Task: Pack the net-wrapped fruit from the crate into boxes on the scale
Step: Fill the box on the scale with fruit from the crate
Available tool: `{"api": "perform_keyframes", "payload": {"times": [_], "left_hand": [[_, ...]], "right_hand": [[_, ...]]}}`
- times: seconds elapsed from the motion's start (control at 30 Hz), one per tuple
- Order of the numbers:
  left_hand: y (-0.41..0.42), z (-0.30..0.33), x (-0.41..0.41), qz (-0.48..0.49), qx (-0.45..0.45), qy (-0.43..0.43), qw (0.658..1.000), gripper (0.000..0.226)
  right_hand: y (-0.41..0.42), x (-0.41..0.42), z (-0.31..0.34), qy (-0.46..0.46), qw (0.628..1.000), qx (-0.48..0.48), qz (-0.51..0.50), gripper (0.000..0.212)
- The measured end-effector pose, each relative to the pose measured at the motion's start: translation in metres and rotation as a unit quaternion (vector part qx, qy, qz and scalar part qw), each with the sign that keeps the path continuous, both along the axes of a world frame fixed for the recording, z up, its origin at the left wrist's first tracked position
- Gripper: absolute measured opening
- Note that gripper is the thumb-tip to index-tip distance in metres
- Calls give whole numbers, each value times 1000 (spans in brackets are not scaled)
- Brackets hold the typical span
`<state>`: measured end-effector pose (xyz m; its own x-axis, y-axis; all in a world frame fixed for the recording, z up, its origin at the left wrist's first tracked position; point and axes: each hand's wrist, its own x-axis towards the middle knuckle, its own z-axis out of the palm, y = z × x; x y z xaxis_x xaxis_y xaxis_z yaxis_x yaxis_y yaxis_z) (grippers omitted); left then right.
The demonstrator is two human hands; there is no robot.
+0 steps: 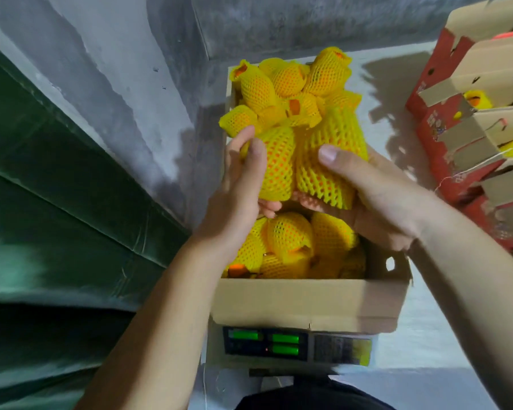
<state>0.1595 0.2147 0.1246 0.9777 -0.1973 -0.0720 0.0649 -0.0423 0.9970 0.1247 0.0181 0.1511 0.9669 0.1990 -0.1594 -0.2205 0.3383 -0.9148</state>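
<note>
our left hand (pixel 243 179) and right hand (pixel 376 196) each grip one netted fruit (pixel 279 164) above the full box (pixel 308 303) on the scale (pixel 288 344), red cartons (pixel 444 137) stacked just to the right.

dim, soft blur, wide-angle edge distortion

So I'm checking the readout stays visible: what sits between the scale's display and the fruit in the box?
In the head view, only the cardboard box's near wall stands between the scale display and the net-wrapped fruit.

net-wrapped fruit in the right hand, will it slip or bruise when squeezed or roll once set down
The net-wrapped fruit probably won't slip: its foam mesh looks ridged under the right hand. The padding likely cushions a firm squeeze. Its rounded shape could roll, though the heaped box should wedge it.
</note>
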Motion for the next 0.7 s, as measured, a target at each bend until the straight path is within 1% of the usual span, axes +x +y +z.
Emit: {"api": "perform_keyframes", "payload": {"times": [0.07,0.1,0.13,0.17,0.2,0.23,0.27,0.3,0.33,0.37,0.4,0.43,0.47,0.5,0.57,0.63,0.67,0.7], "left_hand": [[16,-6,-25,-47,32,-23,998,67],[22,-11,-35,-53,35,-31,997,63],[26,-14,-43,-42,30,-23,998,58],[25,-14,-49,-14,26,2,1000,57],[21,-13,-52,22,28,28,999,60],[15,-12,-55,45,39,35,998,66],[7,-9,-57,40,66,16,997,67],[-1,-6,-59,7,116,-19,993,62],[-7,-3,-59,-45,171,-47,983,55],[-10,-1,-60,-96,224,-66,968,51],[-9,-2,-58,-132,274,-82,949,48],[-5,-1,-58,-144,312,-99,934,47],[1,1,-58,-135,320,-107,932,47],[8,4,-60,-118,292,-107,943,47],[26,7,-67,-104,194,-90,971,45],[43,12,-79,-151,135,-75,976,51],[50,13,-87,-188,108,-57,975,58],[55,12,-95,-219,85,-40,971,63]], "right_hand": [[8,-18,-2,12,999,-30,-21,52],[10,-26,-3,14,999,-34,-31,51],[12,-35,-3,10,998,-34,-52,46],[12,-44,-4,0,996,-33,-78,37],[11,-52,-4,-13,994,-31,-106,25],[10,-60,-3,-27,990,-30,-132,16],[10,-68,-2,-34,986,-35,-159,13],[9,-74,-1,-35,981,-44,-186,11],[8,-79,1,-30,975,-56,-215,14],[8,-85,2,-24,968,-68,-240,22],[9,-90,2,-19,961,-80,-263,35],[10,-95,1,-16,955,-95,-280,49],[13,-101,-1,-13,950,-110,-291,60],[16,-106,-2,-8,948,-123,-294,68],[26,-116,-6,10,950,-141,-278,79],[40,-122,-8,24,957,-162,-239,88],[48,-124,-8,20,961,-172,-214,86],[56,-125,-8,9,966,-175,-189,79]]}}
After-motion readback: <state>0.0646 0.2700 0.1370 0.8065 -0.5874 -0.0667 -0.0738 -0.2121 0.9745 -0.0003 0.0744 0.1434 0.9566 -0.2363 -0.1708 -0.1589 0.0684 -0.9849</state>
